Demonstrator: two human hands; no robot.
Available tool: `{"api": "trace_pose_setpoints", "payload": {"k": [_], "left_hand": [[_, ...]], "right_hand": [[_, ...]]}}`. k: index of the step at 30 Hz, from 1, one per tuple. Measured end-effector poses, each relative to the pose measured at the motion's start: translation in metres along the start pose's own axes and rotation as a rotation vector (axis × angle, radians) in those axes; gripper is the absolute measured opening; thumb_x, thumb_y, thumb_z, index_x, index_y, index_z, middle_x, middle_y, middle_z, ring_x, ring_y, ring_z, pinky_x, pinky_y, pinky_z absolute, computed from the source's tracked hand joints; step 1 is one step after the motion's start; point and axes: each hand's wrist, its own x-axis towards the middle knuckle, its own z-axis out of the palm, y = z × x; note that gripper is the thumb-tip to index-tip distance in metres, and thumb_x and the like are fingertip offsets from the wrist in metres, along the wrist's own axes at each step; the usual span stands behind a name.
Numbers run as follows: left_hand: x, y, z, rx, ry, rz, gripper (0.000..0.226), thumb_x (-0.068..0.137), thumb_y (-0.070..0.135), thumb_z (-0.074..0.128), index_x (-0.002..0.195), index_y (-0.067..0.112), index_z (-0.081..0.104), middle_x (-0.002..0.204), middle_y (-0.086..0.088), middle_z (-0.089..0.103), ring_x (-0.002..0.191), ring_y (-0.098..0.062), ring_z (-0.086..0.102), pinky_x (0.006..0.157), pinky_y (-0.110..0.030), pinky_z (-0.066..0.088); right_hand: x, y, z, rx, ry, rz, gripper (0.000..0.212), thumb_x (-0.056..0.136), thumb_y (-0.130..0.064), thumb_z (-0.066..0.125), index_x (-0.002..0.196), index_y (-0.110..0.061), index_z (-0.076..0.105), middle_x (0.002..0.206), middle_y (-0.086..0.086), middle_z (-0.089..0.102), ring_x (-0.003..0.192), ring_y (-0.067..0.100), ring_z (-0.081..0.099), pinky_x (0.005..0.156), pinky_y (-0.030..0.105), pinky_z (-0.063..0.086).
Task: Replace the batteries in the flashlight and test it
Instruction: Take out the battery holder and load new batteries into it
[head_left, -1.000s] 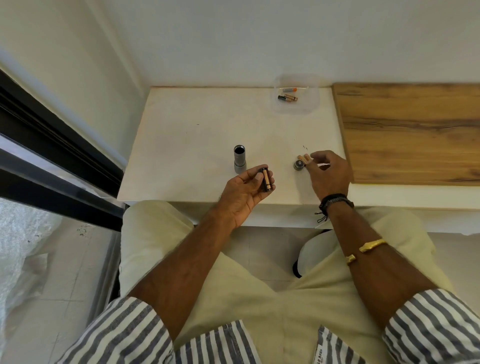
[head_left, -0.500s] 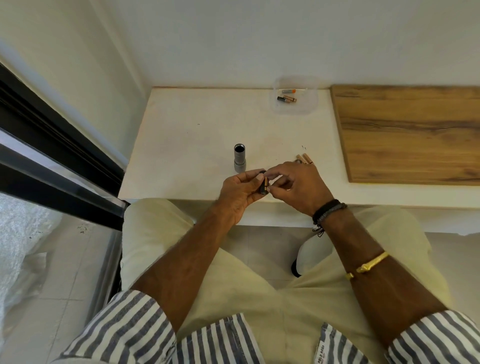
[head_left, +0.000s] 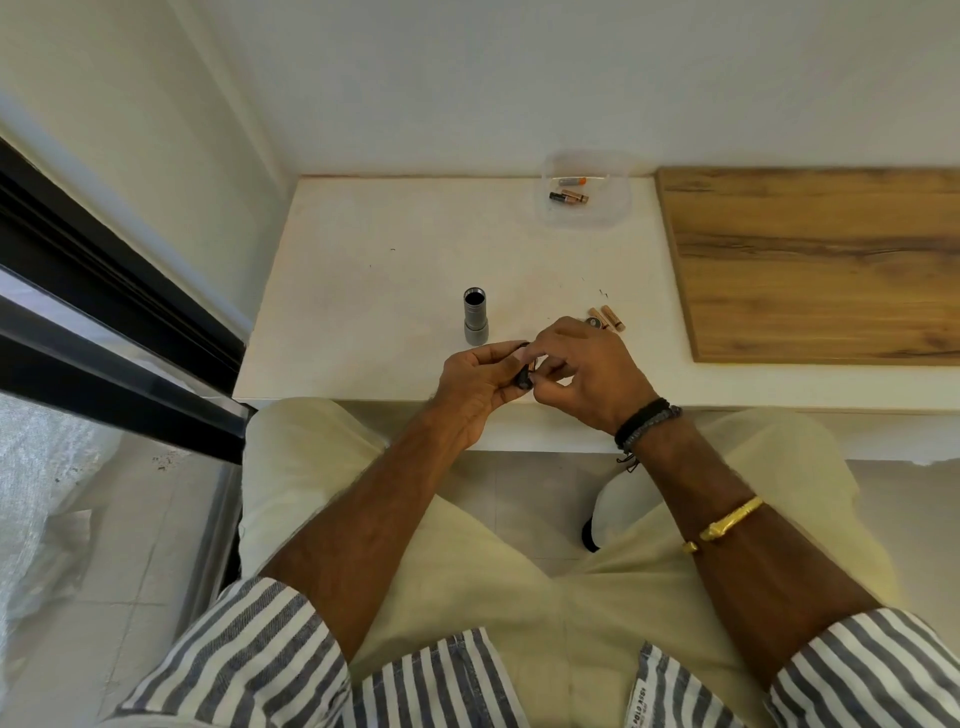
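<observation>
The grey flashlight body stands upright on the white table, its open end facing up. Just in front of it, my left hand grips a small black battery holder over the table's front edge. My right hand meets it from the right, its fingertips pinching at the holder; whatever they pinch is hidden by the fingers. Two copper-coloured batteries lie on the table behind my right hand, beside a small round cap that is partly hidden.
A clear plastic tub at the back of the table holds a few more batteries. A wooden board covers the table's right side. A dark window frame runs along the left. My knees sit under the front edge.
My right hand left the batteries and cap on the table and came left to meet my left hand at the holder. The battery seen in the holder earlier is now covered by fingers.
</observation>
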Motion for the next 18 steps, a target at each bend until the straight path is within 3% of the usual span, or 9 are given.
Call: {"api": "trace_pose_setpoints", "payload": {"k": [9, 13, 17, 18], "left_hand": [[0.001, 0.000, 0.000, -0.065, 0.032, -0.018, 0.016, 0.089, 0.012, 0.069, 0.104, 0.007, 0.073, 0.101, -0.013, 0.076, 0.092, -0.030, 0.074, 0.073, -0.031, 0.061], [0.002, -0.001, 0.001, -0.084, 0.036, 0.005, 0.020, 0.090, 0.009, 0.069, 0.109, 0.003, 0.072, 0.103, -0.015, 0.075, 0.094, -0.030, 0.073, 0.078, -0.034, 0.061], [0.005, -0.002, 0.005, -0.112, 0.077, 0.029, 0.021, 0.091, 0.005, 0.067, 0.111, 0.001, 0.070, 0.109, -0.019, 0.072, 0.100, -0.031, 0.071, 0.082, -0.037, 0.060], [0.007, -0.003, 0.006, -0.121, 0.086, 0.022, 0.022, 0.091, 0.004, 0.066, 0.113, 0.000, 0.069, 0.112, -0.021, 0.071, 0.103, -0.032, 0.070, 0.085, -0.039, 0.060]], "right_hand": [[0.000, 0.001, 0.004, -0.009, 0.036, -0.052, 0.017, 0.083, -0.002, 0.073, 0.095, -0.009, 0.081, 0.097, 0.009, 0.072, 0.086, 0.024, 0.067, 0.074, 0.038, 0.061], [0.000, 0.001, 0.003, 0.035, 0.050, 0.028, 0.014, 0.080, -0.007, 0.079, 0.094, -0.010, 0.080, 0.095, 0.006, 0.073, 0.082, 0.016, 0.068, 0.077, 0.029, 0.062], [0.000, 0.011, -0.001, 0.114, 0.213, 0.206, 0.011, 0.078, -0.012, 0.081, 0.085, -0.020, 0.080, 0.084, -0.007, 0.075, 0.077, 0.003, 0.067, 0.105, 0.020, 0.046], [0.000, 0.016, -0.003, 0.162, 0.258, 0.281, 0.010, 0.077, -0.015, 0.082, 0.084, -0.021, 0.080, 0.084, -0.008, 0.076, 0.075, 0.004, 0.069, 0.104, 0.023, 0.049]]}}
